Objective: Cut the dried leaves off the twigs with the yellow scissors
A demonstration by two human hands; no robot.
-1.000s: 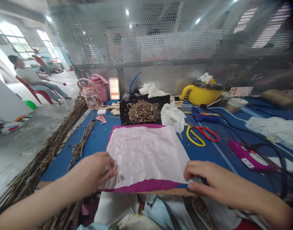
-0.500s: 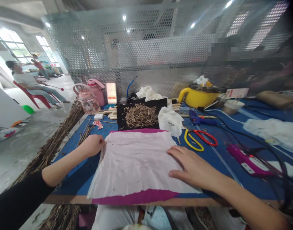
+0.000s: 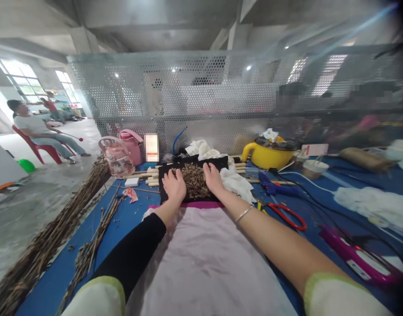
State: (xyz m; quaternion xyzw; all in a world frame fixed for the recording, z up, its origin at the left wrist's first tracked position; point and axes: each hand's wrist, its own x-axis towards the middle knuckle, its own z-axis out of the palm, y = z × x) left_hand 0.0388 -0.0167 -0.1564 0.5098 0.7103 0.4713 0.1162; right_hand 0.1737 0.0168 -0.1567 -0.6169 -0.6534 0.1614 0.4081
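Observation:
A heap of dried brown plant bits [image 3: 195,181] lies on a black cloth [image 3: 165,175] at the back middle of the blue table. My left hand [image 3: 174,185] rests at the heap's left side, fingers apart. Against its right side is my right hand [image 3: 214,179], with its fingers spread too. Neither hand visibly grips anything, though some fingertips meet the bits. A pale thin cloth [image 3: 201,254] spreads toward me under my forearms, with a magenta edge [image 3: 201,205] showing at its far side.
Dried stalks [image 3: 99,232] lie at the left. Pink bags [image 3: 117,156] stand behind. To the right are a yellow pot [image 3: 270,156], a blue glue gun [image 3: 274,186], red-handled scissors [image 3: 289,215], a magenta device [image 3: 359,254] and cables. A person [image 3: 40,127] sits far left.
Both hands have left the pale cloth's sides and moved forward to the heap. My left hand has let go of the cloth's edge and opened. The view has tilted up.

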